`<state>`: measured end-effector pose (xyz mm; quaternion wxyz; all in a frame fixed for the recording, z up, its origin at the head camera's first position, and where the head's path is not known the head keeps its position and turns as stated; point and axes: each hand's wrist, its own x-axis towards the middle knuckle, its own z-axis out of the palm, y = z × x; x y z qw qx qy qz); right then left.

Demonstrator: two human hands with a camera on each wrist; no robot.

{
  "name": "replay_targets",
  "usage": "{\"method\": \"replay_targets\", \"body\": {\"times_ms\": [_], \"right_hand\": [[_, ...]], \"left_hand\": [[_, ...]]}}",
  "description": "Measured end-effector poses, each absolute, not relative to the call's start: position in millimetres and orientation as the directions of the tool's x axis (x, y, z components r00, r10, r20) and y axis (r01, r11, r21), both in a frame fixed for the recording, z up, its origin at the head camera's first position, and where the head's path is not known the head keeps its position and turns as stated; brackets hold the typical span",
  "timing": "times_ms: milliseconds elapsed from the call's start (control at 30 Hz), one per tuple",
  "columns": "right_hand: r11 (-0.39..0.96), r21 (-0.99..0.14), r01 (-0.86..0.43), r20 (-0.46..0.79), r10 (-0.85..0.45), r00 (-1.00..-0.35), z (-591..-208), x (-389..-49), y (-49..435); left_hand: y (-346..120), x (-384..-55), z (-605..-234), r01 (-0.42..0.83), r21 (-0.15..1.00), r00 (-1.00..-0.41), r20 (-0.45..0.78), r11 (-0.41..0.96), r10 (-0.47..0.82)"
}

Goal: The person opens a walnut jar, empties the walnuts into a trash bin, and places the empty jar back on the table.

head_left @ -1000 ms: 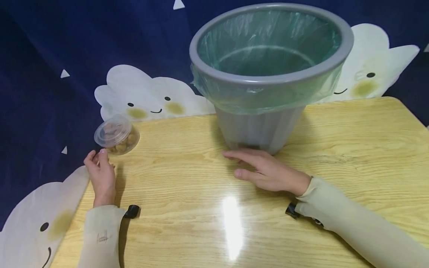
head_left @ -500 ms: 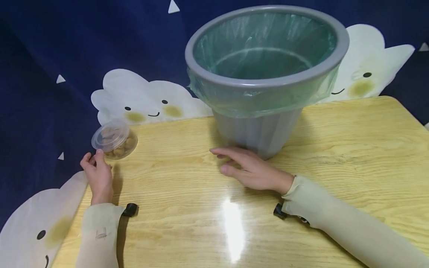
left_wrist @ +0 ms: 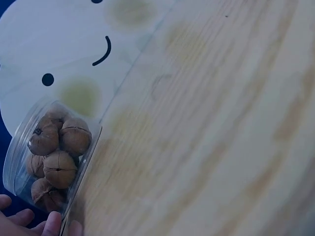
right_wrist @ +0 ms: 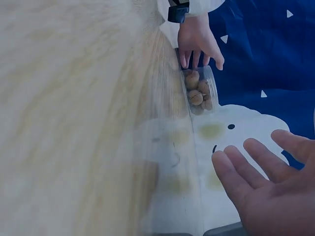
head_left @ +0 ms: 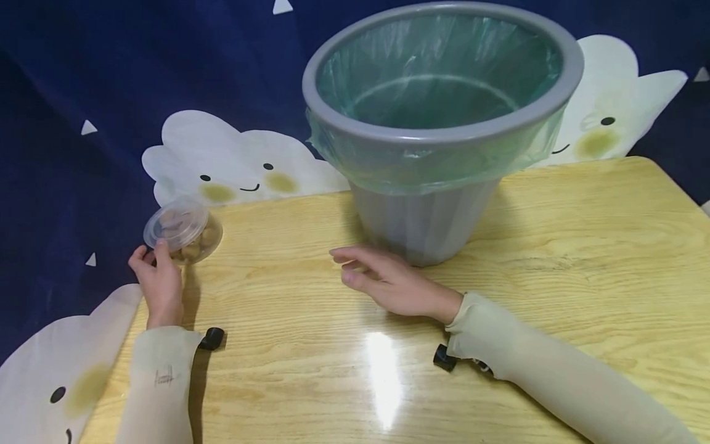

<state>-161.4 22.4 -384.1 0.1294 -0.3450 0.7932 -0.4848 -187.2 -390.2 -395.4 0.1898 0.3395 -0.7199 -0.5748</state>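
Note:
A clear lidded plastic jar (head_left: 205, 251) of brown, split-shelled walnuts (left_wrist: 60, 169) stands near the table's far left corner. My left hand (head_left: 159, 290) is right at its near side, with the fingers loosely bent. In the left wrist view the fingertips (left_wrist: 52, 223) are at the base of the jar; whether they touch it I cannot tell. My right hand (head_left: 391, 287) hovers above the middle of the table, fingers extended and apart, holding nothing. Seen from the right wrist, that hand's spread fingers (right_wrist: 266, 157) point toward the jar, which is farther off.
A grey waste bin (head_left: 427, 225) lined with a green plastic bag (head_left: 421, 163) stands at the back, behind my right hand. A wooden table (head_left: 288, 370) lies under everything. Behind it hangs a dark blue curtain (head_left: 233, 61) with smiling white clouds.
My right hand has moved left, away from the front of the bin. My left hand has come slightly closer to the jar. The head view has shifted a little.

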Motion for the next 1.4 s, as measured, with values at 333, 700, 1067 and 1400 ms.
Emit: {"method": "replay_targets", "body": {"times_ms": [333,700,1067,1400], "right_hand": [[0.290,-0.871,-0.395,0.107,-0.674,-0.731,-386,-167,9],[0.262,-0.914,-0.309,0.065,-0.658,-0.750,-389,-173,-3],[0.249,-0.920,-0.303,0.070,-0.656,-0.752,-390,-178,-17],[0.281,-0.913,-0.295,0.050,-0.641,-0.766,-390,-181,-30]], "left_hand": [[-392,-196,-393,-0.298,0.947,-0.706,-0.134,0.119,-0.695],[-398,-202,-396,-0.379,0.919,-0.671,-0.192,0.108,-0.716],[-402,-209,-400,-0.294,0.948,-0.704,-0.130,0.120,-0.698],[-401,-213,-399,-0.343,0.927,-0.715,-0.151,0.154,-0.683]]}}
